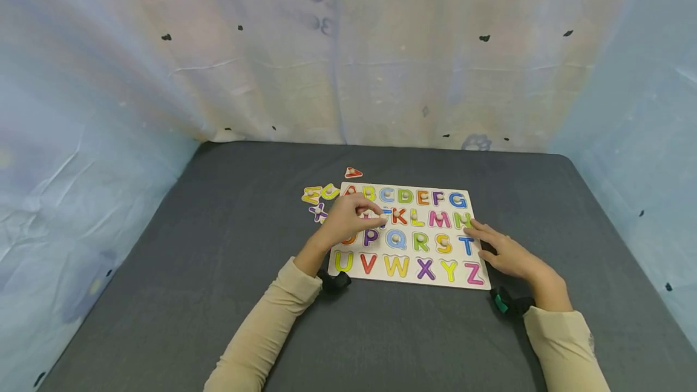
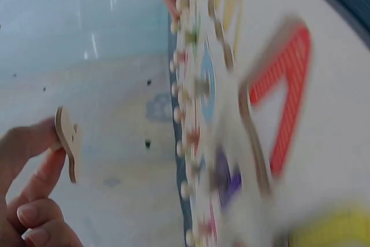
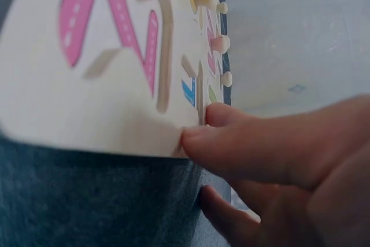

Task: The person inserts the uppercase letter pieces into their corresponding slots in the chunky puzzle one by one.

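Observation:
Above the wooden alphabet puzzle board (image 1: 408, 281), my left hand (image 1: 351, 219) pinches a thin wooden letter piece (image 2: 70, 146) between thumb and forefinger. The left wrist view shows that piece from its bare edge and back; I cannot tell which letter it is. My right hand (image 1: 503, 253) rests at the board's right edge, fingers fairly straight near the green N (image 1: 462, 221) and blue T (image 1: 466, 245). In the right wrist view its thumb (image 3: 202, 143) touches the board's edge near the pink Z (image 3: 110, 15). My left hand hides letters in the board's left part.
Loose knobbed letters lie off the board's upper left: a red one (image 1: 353, 172), a yellow W (image 1: 312, 195), a yellow curved one (image 1: 330, 191) and a purple X (image 1: 317, 213), partly hidden. Knobs stand up from the upper rows. Dark cloth covers the table (image 1: 245, 247); patterned curtains surround it.

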`<state>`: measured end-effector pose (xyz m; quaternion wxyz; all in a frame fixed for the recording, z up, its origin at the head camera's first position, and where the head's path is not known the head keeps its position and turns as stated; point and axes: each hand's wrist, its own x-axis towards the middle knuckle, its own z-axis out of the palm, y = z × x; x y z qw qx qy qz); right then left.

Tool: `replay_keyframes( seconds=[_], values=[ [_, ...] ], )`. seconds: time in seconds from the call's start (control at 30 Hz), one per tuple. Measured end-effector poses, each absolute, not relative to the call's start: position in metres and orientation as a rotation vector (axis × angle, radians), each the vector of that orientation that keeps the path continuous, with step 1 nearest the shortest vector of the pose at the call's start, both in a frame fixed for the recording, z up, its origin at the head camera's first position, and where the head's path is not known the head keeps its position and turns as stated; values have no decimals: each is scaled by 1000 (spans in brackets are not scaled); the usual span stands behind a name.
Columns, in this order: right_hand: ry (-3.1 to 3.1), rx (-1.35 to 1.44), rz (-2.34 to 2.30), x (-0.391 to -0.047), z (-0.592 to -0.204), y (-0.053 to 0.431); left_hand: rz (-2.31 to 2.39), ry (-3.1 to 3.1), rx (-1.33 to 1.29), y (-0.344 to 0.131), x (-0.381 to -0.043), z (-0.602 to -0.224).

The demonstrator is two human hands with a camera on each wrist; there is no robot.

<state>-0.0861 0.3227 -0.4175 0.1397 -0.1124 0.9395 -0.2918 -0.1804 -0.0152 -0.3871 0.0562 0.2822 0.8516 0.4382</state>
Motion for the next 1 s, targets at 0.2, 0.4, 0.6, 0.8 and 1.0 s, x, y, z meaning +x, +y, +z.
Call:
replay_keyframes(
  seconds=[0.2,0.4,0.6,0.8,1.0],
  values=[
    [2693,-266,-836,-85,-420,322,1379,2547,801,10,-172,-390],
    [2699,-218,-789,-83,-419,320,1360,2547,780,32,-162,-391],
    [2687,-191,-777,-85,-417,319,1316,2549,785,55,-155,-395],
    [2682,-189,-776,-85,-417,318,1300,2526,756,73,-150,-400],
    [2688,-191,-785,-84,-415,318,1310,2489,709,91,-146,-406]
  ],
)
